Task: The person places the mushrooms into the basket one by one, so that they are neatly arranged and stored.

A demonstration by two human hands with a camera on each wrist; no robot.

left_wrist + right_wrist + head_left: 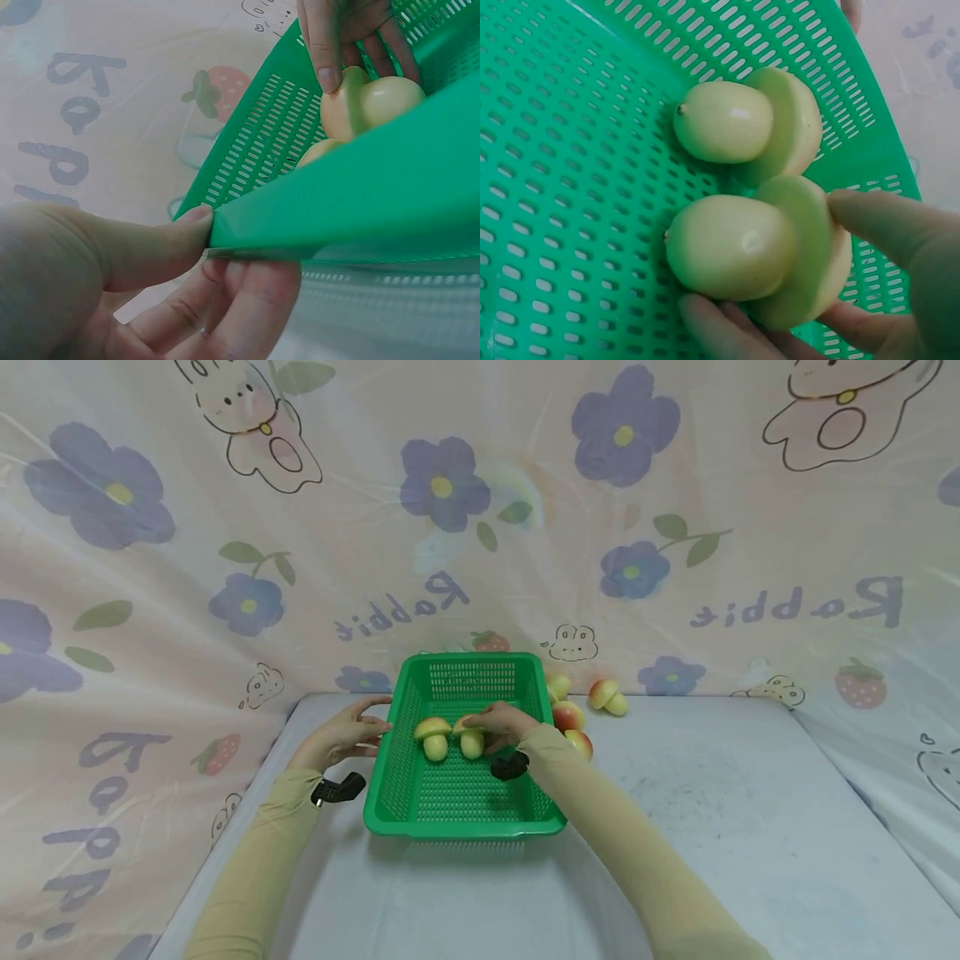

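A green plastic basket [465, 828] with slotted walls stands on the table. My left hand [347, 735] is at its left side; in the left wrist view the thumb lies over the rim and the fingers are bent beneath it, pinching the basket. Inside, my right hand [508, 725] holds a toy mushroom [731, 247] with a reddish-yellow cap and pale stem, thumb and fingers around the cap. A second toy mushroom [433, 739] lies just left of it, stem toward me.
Outside the basket's right wall lie several more mushrooms, one toy mushroom [607, 697] a little apart from the others. The white table [720, 810] backs onto a printed curtain [525, 568], which also hangs at the left.
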